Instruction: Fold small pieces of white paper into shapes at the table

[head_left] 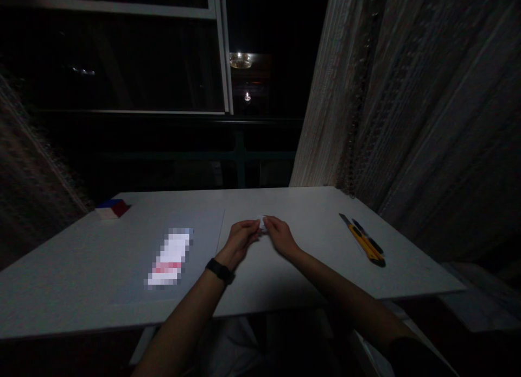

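Note:
Over the middle of the white table [309, 268], my left hand [242, 236] and my right hand [280, 236] meet with their fingertips pinched. Between them is a small white piece [262, 222], perhaps paper; the fingers cover most of it, so its shape does not show. A dark band sits on my left wrist. To the left, a lit phone-like screen [171, 257], blurred into blocks, rests on a pale sheet [209, 241]. On the right lies a yellow utility knife [361, 241] with its blade out, beside a dark pen [367, 236].
A blue, red and white block [112, 208] stands at the table's far left corner. Behind the table is a dark window [122, 67], with curtains [321, 94] on both sides. The room is dim.

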{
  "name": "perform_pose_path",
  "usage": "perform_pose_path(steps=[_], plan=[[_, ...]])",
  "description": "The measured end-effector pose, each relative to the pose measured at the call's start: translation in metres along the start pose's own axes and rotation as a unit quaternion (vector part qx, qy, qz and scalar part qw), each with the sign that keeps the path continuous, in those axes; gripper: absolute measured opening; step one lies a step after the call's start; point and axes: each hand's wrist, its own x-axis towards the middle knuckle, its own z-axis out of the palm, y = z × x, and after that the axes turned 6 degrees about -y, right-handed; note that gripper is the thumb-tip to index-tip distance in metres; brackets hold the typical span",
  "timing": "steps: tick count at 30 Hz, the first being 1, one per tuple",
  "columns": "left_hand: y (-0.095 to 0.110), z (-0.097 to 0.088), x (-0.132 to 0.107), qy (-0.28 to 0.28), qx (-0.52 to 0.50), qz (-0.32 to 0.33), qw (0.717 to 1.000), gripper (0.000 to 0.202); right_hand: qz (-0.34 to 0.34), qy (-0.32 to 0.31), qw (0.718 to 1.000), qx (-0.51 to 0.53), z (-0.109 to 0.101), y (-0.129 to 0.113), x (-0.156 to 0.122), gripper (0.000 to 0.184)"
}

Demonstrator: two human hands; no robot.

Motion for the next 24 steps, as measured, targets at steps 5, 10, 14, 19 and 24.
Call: perform_pose_path(steps=[5,10,14,19,24], plan=[[-0.001,-0.001,0.0,-0.003,-0.003,-0.003,1.0,0.025,-0.006,-0.011,1.0,0.013,-0.001,0.003,0.002,0.037],[-0.002,-0.002,0.002,-0.006,-0.004,0.001,1.0,0.026,-0.01,-0.019,1.0,0.014,-0.003,0.0,0.002,0.037],[-0.003,-0.002,0.002,-0.014,-0.006,0.003,1.0,0.027,-0.009,-0.023,1.0,0.019,-0.004,-0.002,0.002,0.038],[-0.002,-0.002,0.001,-0.023,0.0,0.007,1.0,0.028,-0.011,-0.02,1.0,0.015,-0.005,0.0,0.003,0.036],[-0.001,0.002,-0.001,-0.017,0.054,0.042,0.998,0.029,-0.006,-0.004,0.999,0.052,-0.006,0.008,0.005,0.031]])
